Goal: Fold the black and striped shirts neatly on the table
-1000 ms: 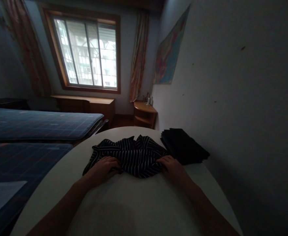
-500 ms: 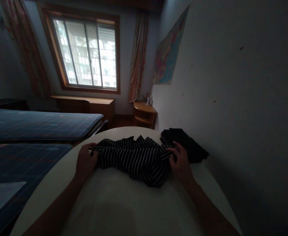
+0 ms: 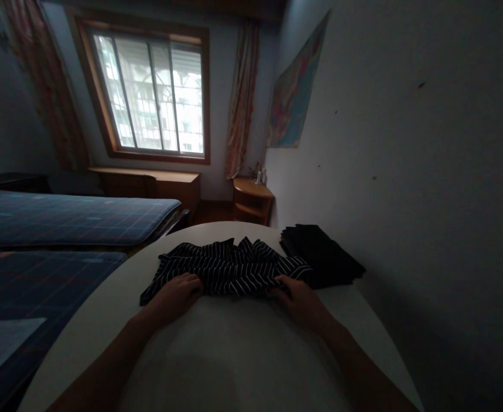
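A black garment with thin white stripes (image 3: 229, 269) lies crumpled across the white round table (image 3: 234, 355). My left hand (image 3: 176, 294) rests on its near left edge, fingers curled into the cloth. My right hand (image 3: 298, 297) grips the near right edge of the same garment. A folded stack of black cloth (image 3: 324, 257) sits just right of the striped garment, at the table's far right side.
A bare wall runs along the right with a map (image 3: 296, 94) hung on it. Two beds with blue plaid covers (image 3: 62, 217) stand left of the table. A window (image 3: 152, 94), wooden desk (image 3: 157, 183) and corner shelf (image 3: 253, 197) are at the far end.
Both hands came back from the garment's far corners to its near edge. The striped cloth is now bunched into a narrower band across the table.
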Motion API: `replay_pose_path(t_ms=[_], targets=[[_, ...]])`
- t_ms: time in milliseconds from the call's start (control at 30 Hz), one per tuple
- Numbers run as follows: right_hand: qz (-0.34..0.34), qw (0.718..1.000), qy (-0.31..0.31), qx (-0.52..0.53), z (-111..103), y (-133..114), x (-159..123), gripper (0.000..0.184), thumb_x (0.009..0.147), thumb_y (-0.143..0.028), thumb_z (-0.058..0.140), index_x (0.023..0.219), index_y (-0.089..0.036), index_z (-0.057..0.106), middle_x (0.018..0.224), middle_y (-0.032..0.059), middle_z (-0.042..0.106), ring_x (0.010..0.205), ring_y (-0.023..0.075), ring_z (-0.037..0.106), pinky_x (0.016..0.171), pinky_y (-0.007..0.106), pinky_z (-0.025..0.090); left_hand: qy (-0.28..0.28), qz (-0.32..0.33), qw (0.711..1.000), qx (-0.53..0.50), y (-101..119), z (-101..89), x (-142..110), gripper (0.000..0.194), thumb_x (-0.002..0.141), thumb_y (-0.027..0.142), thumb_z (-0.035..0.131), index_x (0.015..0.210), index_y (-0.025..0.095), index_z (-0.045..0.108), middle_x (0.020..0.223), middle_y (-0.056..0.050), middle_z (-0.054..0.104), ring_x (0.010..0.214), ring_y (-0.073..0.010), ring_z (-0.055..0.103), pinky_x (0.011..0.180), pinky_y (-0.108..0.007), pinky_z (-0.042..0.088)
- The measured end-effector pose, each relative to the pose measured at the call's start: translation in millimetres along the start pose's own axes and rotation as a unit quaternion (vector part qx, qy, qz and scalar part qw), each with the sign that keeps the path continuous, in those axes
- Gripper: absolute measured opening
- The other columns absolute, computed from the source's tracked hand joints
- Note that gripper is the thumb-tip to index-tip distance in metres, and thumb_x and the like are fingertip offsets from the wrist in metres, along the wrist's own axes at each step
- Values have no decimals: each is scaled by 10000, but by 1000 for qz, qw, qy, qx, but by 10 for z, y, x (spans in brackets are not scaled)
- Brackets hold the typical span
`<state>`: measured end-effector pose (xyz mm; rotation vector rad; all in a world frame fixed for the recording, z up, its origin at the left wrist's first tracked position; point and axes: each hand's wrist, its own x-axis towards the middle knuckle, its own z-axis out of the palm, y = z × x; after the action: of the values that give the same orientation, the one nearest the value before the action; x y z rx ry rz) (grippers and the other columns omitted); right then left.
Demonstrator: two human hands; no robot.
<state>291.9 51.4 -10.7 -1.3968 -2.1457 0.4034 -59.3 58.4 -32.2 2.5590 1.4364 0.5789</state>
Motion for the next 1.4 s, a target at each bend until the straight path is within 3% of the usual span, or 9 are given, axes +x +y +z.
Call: replay_pose_path(t_ms=[233,433,567,667,767,967,1167,1267,1400], targets=[[77,949,242,185,-147,60,99,405,846,-536,591,1080,-209,629,1025,89,718,949,262,677,839,393,539,216,-125,962,-115,-50,-92,62,247,962,412,426,1023,235,588,946,-35,700,847,-216,668,773,-332,500],[68,954,262,128,-59,246,119,420,851,-379,550,1235,-210,573,1153,108,669,1102,272,624,993,480,474,243,-57,968,-10,60,-109,82,147,914,302,474,862,226,588,954,-57,661,914,-229,627,840,-366,487],[-26,983,184,2,-48,218,63,416,872,-249,453,1255,-249,615,1405,89,530,1334,256,451,1155,515,296,109,47,993,2,224,-63,31,131,921,238,487,930,234,618,914,-33,675,863,-195,634,822,-341,487],[-55,997,23,-49,-90,135,-20,497,841,-396,622,1332,-329,579,1551,56,380,1468,337,218,1140,636,227,-8,77,997,-11,314,11,-11,298,835,268,644,1132,258,622,1093,-38,691,1007,-232,639,916,-388,475],[-54,989,-106,-84,-85,101,-82,734,689,-492,799,1366,-378,542,1621,52,242,1486,422,66,1070,750,199,-43,73,996,-19,311,92,-9,378,823,254,660,1198,267,616,1251,-48,646,1153,-255,595,1002,-422,443],[-48,989,-63,-125,10,120,-11,125,881,-280,618,962,-261,712,1352,65,610,1402,354,355,1035,651,347,11,-10,1000,27,214,94,55,234,875,130,476,987,222,660,1045,-57,717,978,-250,672,886,-410,502],[54,993,106,-23,-87,22,40,278,962,-415,458,1072,-226,629,1002,86,726,913,254,695,835,392,509,152,-109,979,-85,137,-25,80,236,949,338,445,1064,240,626,1000,-36,729,911,-236,692,827,-369,524],[84,991,104,-10,-86,21,35,337,951,-477,456,1138,-235,597,922,62,734,841,255,710,767,361,510,166,-114,977,-77,90,-16,90,178,921,325,487,1025,235,599,982,-35,705,890,-233,679,818,-374,525],[78,995,62,-16,-71,47,29,312,963,-444,436,1119,-246,619,947,57,737,868,250,708,805,370,505,168,-2,986,-16,140,3,62,90,894,248,508,935,220,584,1067,-66,660,1024,-241,627,927,-409,491]])
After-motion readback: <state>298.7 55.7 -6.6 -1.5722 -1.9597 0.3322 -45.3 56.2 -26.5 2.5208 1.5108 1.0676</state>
